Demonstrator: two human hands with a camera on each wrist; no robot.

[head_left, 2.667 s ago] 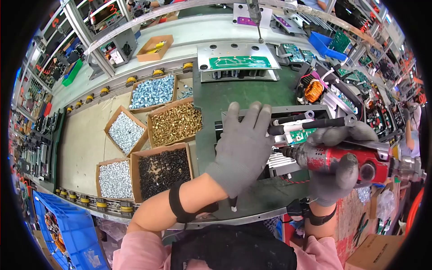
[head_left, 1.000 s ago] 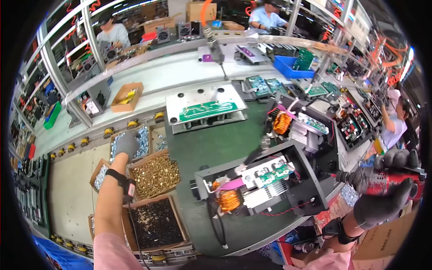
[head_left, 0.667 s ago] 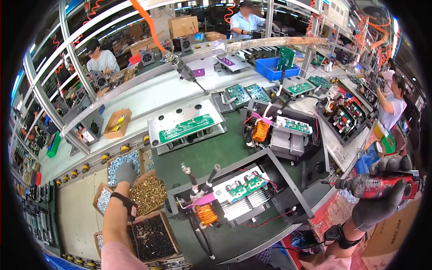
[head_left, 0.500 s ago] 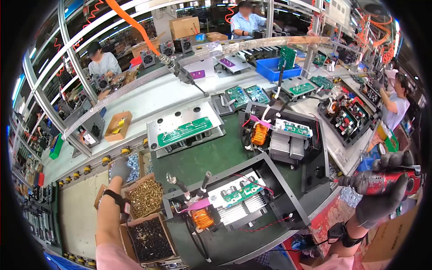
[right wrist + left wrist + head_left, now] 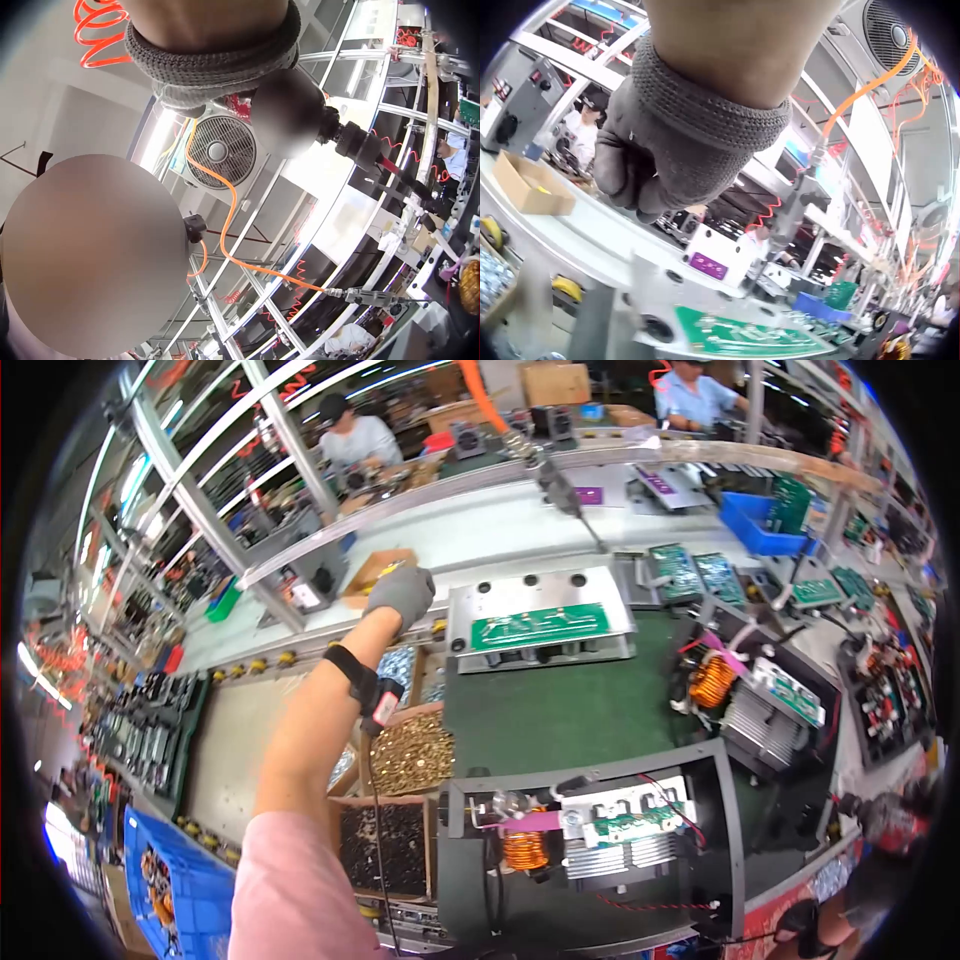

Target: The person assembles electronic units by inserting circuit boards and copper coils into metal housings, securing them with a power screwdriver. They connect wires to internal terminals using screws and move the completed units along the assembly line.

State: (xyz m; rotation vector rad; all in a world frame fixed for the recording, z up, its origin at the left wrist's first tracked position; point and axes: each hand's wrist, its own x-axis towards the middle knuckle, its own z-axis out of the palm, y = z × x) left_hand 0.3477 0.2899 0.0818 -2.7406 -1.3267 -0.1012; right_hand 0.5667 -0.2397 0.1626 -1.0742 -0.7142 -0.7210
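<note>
case [image 5: 733,830] open-topped on bench [image 5: 560,710]. left hand [image 5: 400,600] near small carton [image 5: 356,598], fingers curled; any contents, cannot tell. right hand [image 5: 872,885] grips red driver [image 5: 890,825]. cable [image 5: 380,860] hangs over box of dark screws [image 5: 431,835]: arm sweep could snag it, spill screws.

a pale bench [image 5: 500,548], metal posts [image 5: 200,505], a caged fan [image 5: 217,151] overhead, and bright panels [image 5: 345,234], perhaps windows

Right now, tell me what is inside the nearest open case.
The nearest open case holds an orange coil, pink strip, green circuit board, silver heatsink fins and twisted red wire. Whatever lies beneath the board and fins is covered.
</note>
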